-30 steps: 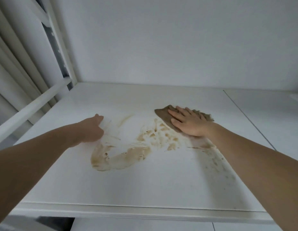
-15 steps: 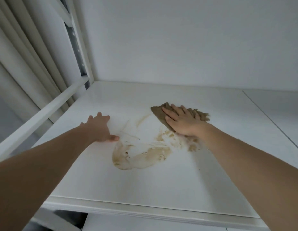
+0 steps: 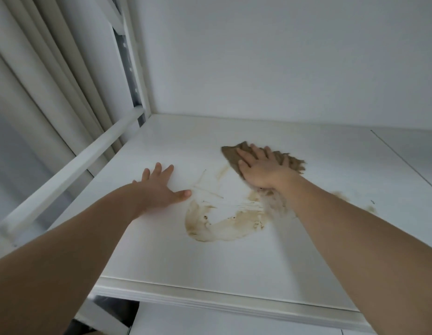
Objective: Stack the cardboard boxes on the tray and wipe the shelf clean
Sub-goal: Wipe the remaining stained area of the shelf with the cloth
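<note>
Wiping a brown smear off the flat white shelf [image 3: 234, 267]

The right hand [image 3: 261, 170] presses flat, fingers straight, on the crumpled brown cloth [image 3: 230, 153]; the patch of brown smear [image 3: 222, 228] beside it has thinned since before. The left hand [image 3: 159, 187], earlier curled, now lies spread on the shelf.

Shelf [image 3: 234, 269]: white, flat, smeared mid-surface with a curved brown stain [image 3: 217, 228], fainter streaks trailing toward the right edge. Cloth [image 3: 234, 154]: brown, crumpled, lay flat beyond the stain, nearer the back edge
</note>
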Demonstrator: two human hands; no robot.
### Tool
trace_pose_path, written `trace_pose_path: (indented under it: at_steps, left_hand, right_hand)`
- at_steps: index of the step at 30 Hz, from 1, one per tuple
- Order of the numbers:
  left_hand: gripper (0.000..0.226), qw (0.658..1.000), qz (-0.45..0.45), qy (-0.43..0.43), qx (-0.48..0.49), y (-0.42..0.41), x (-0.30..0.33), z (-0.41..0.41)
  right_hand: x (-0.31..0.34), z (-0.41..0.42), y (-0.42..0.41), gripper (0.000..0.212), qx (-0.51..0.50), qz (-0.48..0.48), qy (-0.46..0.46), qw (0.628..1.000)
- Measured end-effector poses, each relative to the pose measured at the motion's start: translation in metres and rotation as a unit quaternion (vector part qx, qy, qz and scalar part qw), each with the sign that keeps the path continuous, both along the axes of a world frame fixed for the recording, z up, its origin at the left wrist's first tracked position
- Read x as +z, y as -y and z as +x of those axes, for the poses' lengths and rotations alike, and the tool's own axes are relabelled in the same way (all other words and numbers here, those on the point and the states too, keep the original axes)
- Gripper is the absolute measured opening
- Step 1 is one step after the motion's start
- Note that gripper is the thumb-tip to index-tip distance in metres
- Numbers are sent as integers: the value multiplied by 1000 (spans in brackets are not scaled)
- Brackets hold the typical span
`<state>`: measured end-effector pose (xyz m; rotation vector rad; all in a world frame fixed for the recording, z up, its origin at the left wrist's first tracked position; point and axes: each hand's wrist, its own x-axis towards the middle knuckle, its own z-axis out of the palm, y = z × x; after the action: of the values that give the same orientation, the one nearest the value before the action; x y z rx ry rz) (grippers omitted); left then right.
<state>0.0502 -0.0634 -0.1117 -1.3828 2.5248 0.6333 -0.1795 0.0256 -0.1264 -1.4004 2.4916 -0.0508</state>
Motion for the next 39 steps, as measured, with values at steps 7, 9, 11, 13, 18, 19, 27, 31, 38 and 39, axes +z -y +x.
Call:
trace_pose_path:
  at_steps: [7,9,11,13,18,19,27,31,38,39]
  left_hand:
    - [70,996,64,-64,2,-2,9,9]
    - [68,997,52,-55,-4,0,9,8]
    - [68,998,50,-49,-2,0,8,6]
    - [68,998,49,-44,-3,0,7,4]
    - [73,997,42,-66,19,3,6,5]
    - [76,996,36,-74,29,2,5,4]
    - [120,992,-95,0,81,34,-9,51]
    - [129,997,0,-32,76,45,-8,64]
    - [118,992,79,-72,67,49,2,74]
    - [118,995,66,-47,60,49,5,72]
  right_hand:
    - [-1,-34,-28,54,24,13,-25,999]
    - [0,-37,-18,54,-66,19,-13,998]
    - [1,-26,0,55,-108,30,2,994]
    - [2,-3,19,56,-83,26,0,996]
    - [-6,59,34,53,71,-10,-12,997]
    - [-6,59,29,53,95,-9,-12,995]
    - [-1,25,36,58,-80,25,-24,996]
    - [-4,77,72,58,16,-10,-8,1000]
    - [-1,62,49,57,131,-6,-16,991]
    - [0,50,48,58,92,0,-30,995]
